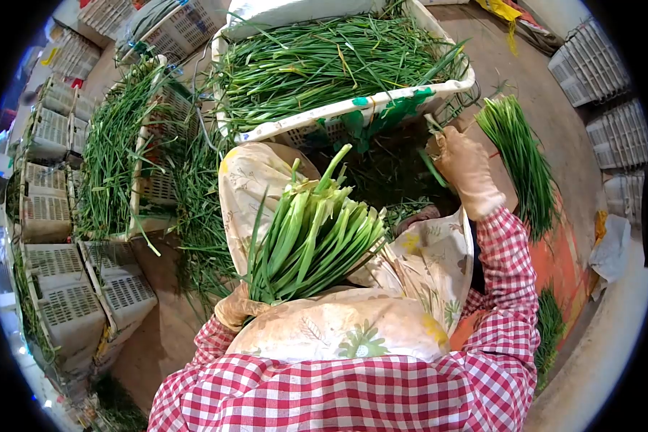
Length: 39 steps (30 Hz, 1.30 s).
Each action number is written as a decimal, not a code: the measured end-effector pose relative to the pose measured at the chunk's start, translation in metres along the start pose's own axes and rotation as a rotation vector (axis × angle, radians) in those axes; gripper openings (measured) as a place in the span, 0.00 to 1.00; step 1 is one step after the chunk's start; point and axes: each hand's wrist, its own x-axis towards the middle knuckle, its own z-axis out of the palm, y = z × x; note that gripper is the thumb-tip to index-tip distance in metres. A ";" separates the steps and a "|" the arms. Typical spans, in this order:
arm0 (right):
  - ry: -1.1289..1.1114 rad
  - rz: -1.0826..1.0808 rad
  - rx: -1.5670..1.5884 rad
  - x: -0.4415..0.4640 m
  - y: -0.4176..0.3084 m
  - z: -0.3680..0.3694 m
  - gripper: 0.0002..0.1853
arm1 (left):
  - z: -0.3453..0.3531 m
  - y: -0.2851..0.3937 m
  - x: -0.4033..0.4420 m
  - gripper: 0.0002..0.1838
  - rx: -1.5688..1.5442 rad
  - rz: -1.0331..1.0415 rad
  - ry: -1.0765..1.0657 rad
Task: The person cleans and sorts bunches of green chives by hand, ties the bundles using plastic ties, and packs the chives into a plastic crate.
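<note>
My left hand (239, 308), in a tan glove, grips a thick bunch of garlic chives (306, 241) at its lower left end. The bunch lies over my lap, its pale cut ends fanned up and to the right. Out to the right, my gloved right hand (466, 164) is closed on a few loose chive leaves (433, 169), which stick out on its left side. Its fingertips are partly hidden. Just beyond that hand, a neat bundle of chives (515, 162) lies with its pale ends pointing away from me.
A white crate (288, 129) heaped with chives stands in front, its rim smeared green. Another loaded crate (138, 165) is to the left, with loose leaves (201, 216) spilled beside it. Stacked crates (65, 302) line the left, and more crates (590, 65) stand at right.
</note>
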 end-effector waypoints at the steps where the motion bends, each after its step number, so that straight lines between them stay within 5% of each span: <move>1: -0.116 0.066 0.029 0.000 -0.004 0.001 0.18 | 0.000 0.003 0.000 0.38 0.011 -0.006 0.010; 3: -0.407 0.080 0.117 0.005 -0.010 -0.002 0.30 | 0.001 0.005 -0.001 0.38 0.017 -0.006 0.013; 5: -0.573 0.102 1.047 -0.003 -0.026 0.001 0.34 | 0.003 0.007 -0.002 0.38 0.021 -0.003 0.020; 7: -0.782 -0.082 1.278 -0.003 -0.047 -0.004 0.32 | 0.004 0.007 -0.003 0.38 0.022 0.001 0.028; 10: -0.731 -0.153 1.389 -0.014 -0.086 0.001 0.17 | 0.005 0.009 -0.004 0.38 0.026 0.003 0.038; 12: -0.648 -0.059 1.379 -0.021 -0.095 -0.004 0.13 | 0.007 0.008 -0.004 0.38 0.021 0.010 0.060; 16: 0.207 -0.254 1.174 -0.004 -0.069 0.015 0.11 | 0.012 0.008 -0.007 0.39 0.002 0.041 0.150; 18: 0.459 -0.204 1.275 0.014 -0.023 -0.005 0.10 | 0.011 0.006 -0.010 0.39 -0.044 0.073 0.115; 20: 0.551 0.217 0.651 0.032 0.040 -0.018 0.13 | 0.002 0.002 -0.016 0.37 -0.159 0.132 -0.061; 21: 0.548 0.212 0.657 0.032 0.046 -0.013 0.13 | -0.009 -0.003 -0.019 0.36 -0.179 0.152 -0.060; 23: 0.429 0.223 0.217 0.022 0.051 -0.002 0.21 | -0.013 -0.001 -0.021 0.36 -0.180 0.144 -0.056; 24: 0.272 0.176 0.288 0.006 0.025 -0.008 0.26 | -0.013 -0.003 -0.020 0.36 -0.187 0.131 -0.053; 26: -0.185 0.236 0.996 -0.022 -0.012 0.000 0.24 | -0.008 -0.006 -0.022 0.35 -0.164 0.149 -0.043; 27: -0.604 0.168 1.342 -0.028 -0.008 0.018 0.28 | -0.010 -0.006 -0.025 0.35 -0.154 0.147 -0.023; 31: -1.011 0.127 1.719 -0.075 -0.072 0.043 0.25 | -0.019 -0.004 -0.026 0.38 -0.113 0.133 0.016; 32: -1.051 0.179 1.958 -0.081 -0.082 0.054 0.22 | -0.020 -0.003 -0.025 0.41 -0.083 0.132 0.003; 35: -0.790 0.039 2.009 -0.078 -0.097 0.052 0.16 | -0.018 -0.002 -0.024 0.41 -0.083 0.139 -0.002; 37: -0.696 -0.008 1.588 -0.074 -0.093 0.018 0.15 | -0.017 -0.001 -0.025 0.42 -0.093 0.144 -0.004; 39: -0.612 -0.026 1.510 -0.071 -0.086 0.005 0.15 | -0.016 -0.001 -0.027 0.42 -0.105 0.155 0.002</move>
